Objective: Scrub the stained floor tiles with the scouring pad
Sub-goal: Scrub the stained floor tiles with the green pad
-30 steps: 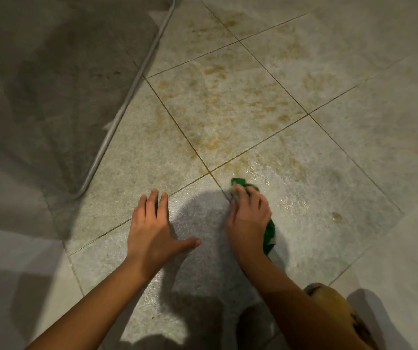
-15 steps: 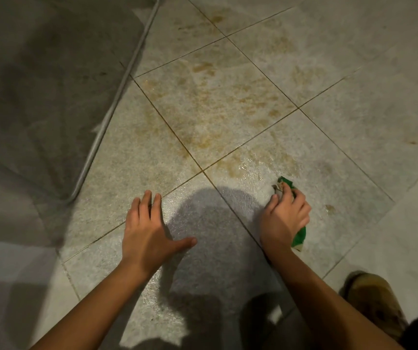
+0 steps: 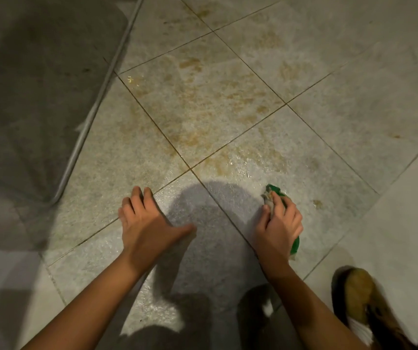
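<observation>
My right hand [image 3: 279,224] grips a green scouring pad [image 3: 274,191] and presses it onto a wet, speckled floor tile [image 3: 291,162]. Only the pad's front tip and a strip by my palm show; the rest is under my fingers. My left hand [image 3: 147,221] lies flat on the floor, fingers spread, to the left of the pad and across a grout line. Brown stains [image 3: 202,97] cover the tiles beyond my hands, and one small brown spot [image 3: 317,203] sits just right of the pad.
A grey shaded panel with a metal edge rail [image 3: 96,107] runs diagonally along the left. A tan shoe [image 3: 362,299] rests at the bottom right. A paler strip of floor [image 3: 405,223] borders the right side.
My right hand has swept the pad from the grout line rightward and then slightly back toward the left. The left hand stayed planted. The view shifted a little.
</observation>
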The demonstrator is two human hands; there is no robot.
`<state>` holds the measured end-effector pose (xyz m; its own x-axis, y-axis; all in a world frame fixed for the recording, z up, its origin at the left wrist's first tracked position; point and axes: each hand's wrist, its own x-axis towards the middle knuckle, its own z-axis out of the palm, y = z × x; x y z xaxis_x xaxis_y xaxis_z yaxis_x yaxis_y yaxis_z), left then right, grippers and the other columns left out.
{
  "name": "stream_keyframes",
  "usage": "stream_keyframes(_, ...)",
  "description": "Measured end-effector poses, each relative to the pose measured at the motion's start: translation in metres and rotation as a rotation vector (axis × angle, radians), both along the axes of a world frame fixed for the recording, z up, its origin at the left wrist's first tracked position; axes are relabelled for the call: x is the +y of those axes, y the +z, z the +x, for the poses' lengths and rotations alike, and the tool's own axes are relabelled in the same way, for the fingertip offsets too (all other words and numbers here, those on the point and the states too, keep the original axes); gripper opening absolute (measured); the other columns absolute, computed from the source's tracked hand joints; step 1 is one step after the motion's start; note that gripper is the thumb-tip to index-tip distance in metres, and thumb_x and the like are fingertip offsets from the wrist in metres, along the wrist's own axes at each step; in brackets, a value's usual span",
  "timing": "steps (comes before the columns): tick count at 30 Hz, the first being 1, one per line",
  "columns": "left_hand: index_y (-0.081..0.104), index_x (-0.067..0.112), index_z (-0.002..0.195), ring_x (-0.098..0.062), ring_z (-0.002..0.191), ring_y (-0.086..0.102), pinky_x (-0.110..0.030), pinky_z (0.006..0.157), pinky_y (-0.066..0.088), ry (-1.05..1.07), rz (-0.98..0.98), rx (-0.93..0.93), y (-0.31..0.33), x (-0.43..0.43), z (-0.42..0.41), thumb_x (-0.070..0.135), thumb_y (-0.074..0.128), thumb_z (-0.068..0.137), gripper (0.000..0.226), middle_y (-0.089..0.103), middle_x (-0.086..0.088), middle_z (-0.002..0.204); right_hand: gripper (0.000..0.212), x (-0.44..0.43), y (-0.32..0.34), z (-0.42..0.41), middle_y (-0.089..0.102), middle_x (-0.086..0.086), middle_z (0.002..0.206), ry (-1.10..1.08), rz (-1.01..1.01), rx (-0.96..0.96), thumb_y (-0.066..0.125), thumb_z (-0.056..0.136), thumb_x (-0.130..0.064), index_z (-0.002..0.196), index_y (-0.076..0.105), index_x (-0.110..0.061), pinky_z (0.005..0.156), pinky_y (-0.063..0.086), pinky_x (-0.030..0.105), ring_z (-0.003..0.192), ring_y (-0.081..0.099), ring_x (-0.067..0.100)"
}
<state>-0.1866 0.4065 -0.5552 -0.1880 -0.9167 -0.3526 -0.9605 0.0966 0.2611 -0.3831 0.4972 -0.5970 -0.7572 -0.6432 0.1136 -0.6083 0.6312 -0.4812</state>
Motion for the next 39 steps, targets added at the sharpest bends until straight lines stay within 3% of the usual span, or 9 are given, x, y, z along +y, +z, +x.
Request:
stream_keyframes(3, 0.021, -0.002, 0.144, -0.043, 0.137, 0.016, -0.051, 0.113, 0.021, -0.032, -0.020, -0.035, -0.005, 0.001, 0.001, 0.090, 0.053, 0.046, 0.138, 0.020, -0.023, 0.150, 0.032, -0.009, -0.001, -0.009, 0.048, 0.019, 0.126, -0.241, -0.029, -0.003, 0.048, 0.093, -0.013, 0.124, 0.053, -0.003, 0.099, 0.024, 0.044, 0.116, 0.037, 0.032)
stream_keyframes(6, 0.018, -0.003, 0.145, -0.044, 0.139, 0.011, -0.051, 0.114, 0.014, -0.037, -0.009, -0.038, -0.007, 0.002, -0.001, 0.080, 0.061, 0.052, 0.132, 0.016, -0.026, 0.152, 0.033, -0.029, 0.000, -0.005, 0.050, 0.020, 0.124, -0.312, -0.010, 0.022, 0.050, 0.092, -0.010, 0.124, 0.053, -0.004, 0.098, 0.025, 0.044, 0.115, 0.040, 0.034)
stream_keyframes(12, 0.010, 0.002, 0.148, -0.039, 0.141, 0.004, -0.046, 0.116, 0.008, -0.008, 0.020, -0.072, -0.005, 0.001, -0.004, 0.081, 0.060, 0.054, 0.132, 0.007, -0.020, 0.155, 0.038, -0.014, 0.007, -0.001, 0.047, 0.012, 0.132, 0.238, 0.070, -0.103, 0.041, 0.094, -0.024, 0.128, 0.051, -0.011, 0.105, 0.020, 0.048, 0.124, 0.035, 0.031)
stream_keyframes(14, 0.009, 0.003, 0.148, -0.038, 0.142, 0.003, -0.045, 0.117, 0.008, 0.003, 0.024, -0.067, -0.005, 0.000, -0.005, 0.081, 0.060, 0.053, 0.133, 0.006, -0.019, 0.155, 0.041, -0.001, 0.007, -0.009, 0.050, 0.011, 0.128, 0.278, 0.060, -0.066, 0.039, 0.091, -0.028, 0.126, 0.053, -0.011, 0.103, 0.021, 0.047, 0.121, 0.039, 0.030)
stream_keyframes(23, 0.004, 0.007, 0.149, -0.035, 0.142, -0.002, -0.044, 0.118, 0.006, 0.016, 0.053, -0.083, -0.003, 0.000, -0.006, 0.082, 0.058, 0.055, 0.132, 0.002, -0.015, 0.155, 0.037, 0.009, 0.005, -0.050, 0.037, 0.015, 0.133, -0.374, -0.053, -0.113, 0.043, 0.094, -0.017, 0.130, 0.045, -0.007, 0.103, 0.014, 0.041, 0.123, 0.026, 0.028)
stream_keyframes(26, 0.003, 0.007, 0.149, -0.035, 0.142, -0.002, -0.044, 0.118, 0.006, 0.013, 0.056, -0.087, -0.002, 0.000, -0.007, 0.083, 0.057, 0.055, 0.132, 0.001, -0.014, 0.156, 0.038, -0.011, 0.005, -0.053, 0.038, 0.015, 0.133, -0.447, 0.004, -0.081, 0.044, 0.093, -0.015, 0.130, 0.046, -0.007, 0.101, 0.014, 0.038, 0.122, 0.028, 0.029)
stream_keyframes(29, 0.004, 0.007, 0.149, -0.035, 0.142, -0.002, -0.045, 0.118, 0.006, 0.015, 0.052, -0.082, -0.002, 0.000, -0.007, 0.082, 0.058, 0.055, 0.132, 0.002, -0.015, 0.155, 0.036, -0.024, 0.002, -0.047, 0.041, 0.014, 0.132, -0.327, 0.029, -0.084, 0.044, 0.094, -0.017, 0.129, 0.048, -0.008, 0.101, 0.015, 0.037, 0.120, 0.030, 0.028)
stream_keyframes(35, 0.006, 0.006, 0.149, -0.035, 0.142, 0.000, -0.044, 0.118, 0.007, 0.030, 0.042, -0.058, 0.000, 0.001, -0.008, 0.080, 0.062, 0.054, 0.132, 0.004, -0.016, 0.155, 0.037, 0.005, 0.004, -0.038, 0.048, 0.008, 0.127, 0.280, 0.007, -0.045, 0.041, 0.094, -0.024, 0.127, 0.052, -0.011, 0.099, 0.021, 0.035, 0.118, 0.032, 0.018)
stream_keyframes(39, 0.010, 0.005, 0.148, -0.036, 0.142, 0.004, -0.044, 0.118, 0.010, 0.018, 0.038, -0.048, 0.001, 0.001, -0.006, 0.079, 0.062, 0.056, 0.129, 0.007, -0.017, 0.155, 0.041, 0.012, 0.009, -0.060, 0.041, 0.009, 0.131, 0.181, 0.034, -0.051, 0.035, 0.094, -0.028, 0.130, 0.047, -0.013, 0.102, 0.018, 0.039, 0.121, 0.027, 0.021)
